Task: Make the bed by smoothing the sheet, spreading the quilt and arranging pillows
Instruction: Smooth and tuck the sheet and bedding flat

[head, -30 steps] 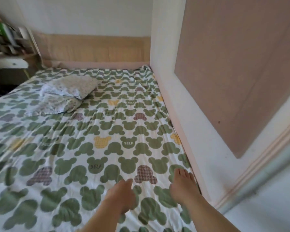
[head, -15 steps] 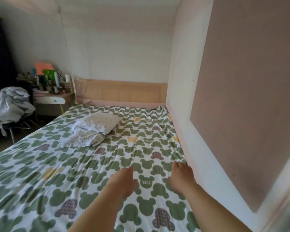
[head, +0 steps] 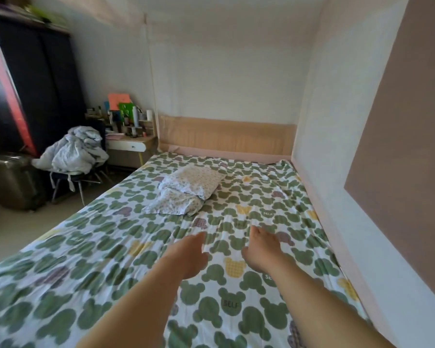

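Observation:
A white sheet [head: 91, 247] printed with green bear heads covers the bed. Two small floral pillows [head: 186, 192] lie stacked crookedly near the head end, left of centre. My left hand [head: 189, 257] stretches forward over the middle of the sheet, fingers relaxed and holding nothing. Beside it, my right hand [head: 261, 244] lies flat on the sheet with straight fingers pointing toward the headboard. A crumpled pale quilt [head: 73, 151] is heaped on a chair left of the bed.
The bed's right side runs along a white wall [head: 337, 172] with a brown panel [head: 399, 146]. A tan headboard [head: 226, 134] closes the far end. A cluttered nightstand [head: 128, 144], a dark wardrobe [head: 35, 84] and a suitcase [head: 10, 182] stand at the left.
Both hands have slid forward along the sheet toward the pillows, drifting left from the wall side. The camera has tilted up, bringing the chair, quilt and wardrobe into view.

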`<state>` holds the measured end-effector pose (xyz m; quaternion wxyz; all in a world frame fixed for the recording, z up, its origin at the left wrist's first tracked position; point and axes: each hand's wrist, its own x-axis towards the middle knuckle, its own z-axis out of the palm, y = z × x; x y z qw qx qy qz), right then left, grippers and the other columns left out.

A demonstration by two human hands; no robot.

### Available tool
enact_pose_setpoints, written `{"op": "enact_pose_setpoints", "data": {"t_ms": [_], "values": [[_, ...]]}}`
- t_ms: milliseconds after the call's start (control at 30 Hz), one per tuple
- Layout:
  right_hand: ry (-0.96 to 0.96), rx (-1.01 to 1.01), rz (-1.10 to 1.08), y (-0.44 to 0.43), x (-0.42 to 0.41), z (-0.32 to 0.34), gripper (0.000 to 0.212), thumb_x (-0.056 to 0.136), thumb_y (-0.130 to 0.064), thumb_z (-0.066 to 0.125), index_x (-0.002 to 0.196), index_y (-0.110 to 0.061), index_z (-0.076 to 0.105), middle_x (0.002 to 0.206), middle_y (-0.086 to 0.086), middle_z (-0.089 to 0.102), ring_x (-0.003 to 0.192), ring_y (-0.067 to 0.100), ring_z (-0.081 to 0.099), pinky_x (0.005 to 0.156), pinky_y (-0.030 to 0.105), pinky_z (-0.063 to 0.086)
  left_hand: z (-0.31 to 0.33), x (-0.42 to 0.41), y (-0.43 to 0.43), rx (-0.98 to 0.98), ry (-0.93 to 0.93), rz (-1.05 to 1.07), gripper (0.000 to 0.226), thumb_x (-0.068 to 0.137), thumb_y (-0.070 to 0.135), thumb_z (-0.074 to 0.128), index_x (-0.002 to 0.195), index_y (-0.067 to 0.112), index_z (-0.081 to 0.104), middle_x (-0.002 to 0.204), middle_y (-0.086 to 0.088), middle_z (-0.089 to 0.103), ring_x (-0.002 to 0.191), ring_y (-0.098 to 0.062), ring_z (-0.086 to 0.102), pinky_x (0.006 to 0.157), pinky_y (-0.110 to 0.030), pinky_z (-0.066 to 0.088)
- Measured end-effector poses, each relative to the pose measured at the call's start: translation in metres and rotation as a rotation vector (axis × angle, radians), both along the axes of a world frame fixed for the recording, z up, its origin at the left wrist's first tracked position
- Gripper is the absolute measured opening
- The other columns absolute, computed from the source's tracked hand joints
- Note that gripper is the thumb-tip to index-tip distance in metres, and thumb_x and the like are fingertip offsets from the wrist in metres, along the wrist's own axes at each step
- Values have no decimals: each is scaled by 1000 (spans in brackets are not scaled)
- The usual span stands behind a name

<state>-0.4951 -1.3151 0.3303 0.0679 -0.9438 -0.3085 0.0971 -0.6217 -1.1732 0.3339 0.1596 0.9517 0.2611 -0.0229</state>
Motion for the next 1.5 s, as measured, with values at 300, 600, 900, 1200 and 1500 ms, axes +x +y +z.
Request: {"op": "enact_pose_setpoints", "data": {"t_ms": [300, 600, 900, 1200, 1500], "values": [[48, -89, 340, 128, -90, -21, 70, 97, -36, 38, 151, -4, 8, 158, 13, 14, 143, 31, 20, 117, 42, 21, -36, -149, 76, -80, -20, 326, 54, 95, 35, 48, 146, 29, 32, 141, -3, 49, 123, -23, 51, 100, -37, 45], [56, -127, 564, 247, -231, -30, 67, 96, -30, 38, 152, -7, 8, 158, 11, 16, 143, 30, 21, 118, 43, 17, -51, -307, 166, -73, -21, 535, 58, 94, 39, 47, 148, 27, 29, 140, -3, 50, 119, -22, 56, 100, -36, 47], [98, -67, 606, 408, -435, -8, 64, 97, -34, 39, 151, -8, 14, 156, 11, 21, 142, 29, 23, 117, 41, 18, -29, -505, 297, -105, -136, 583, 40, 93, 27, 52, 132, 23, 46, 123, -3, 58, 111, -22, 57, 97, -34, 47], [171, 71, 718, 557, -602, 6, 56, 95, -30, 45, 145, -11, 29, 149, 11, 36, 134, 29, 37, 112, 41, 30, -15, -663, 437, -6, -140, 693, 52, 96, 33, 52, 144, 18, 39, 131, -5, 58, 117, -23, 55, 99, -33, 45], [320, 239, 789, 745, -671, -6, 54, 96, -26, 47, 144, -10, 30, 146, 12, 39, 130, 28, 44, 106, 41, 41, -29, -702, 625, -24, -197, 726, 53, 98, 31, 50, 147, 19, 34, 134, -4, 56, 119, -18, 55, 96, -24, 40]]}}
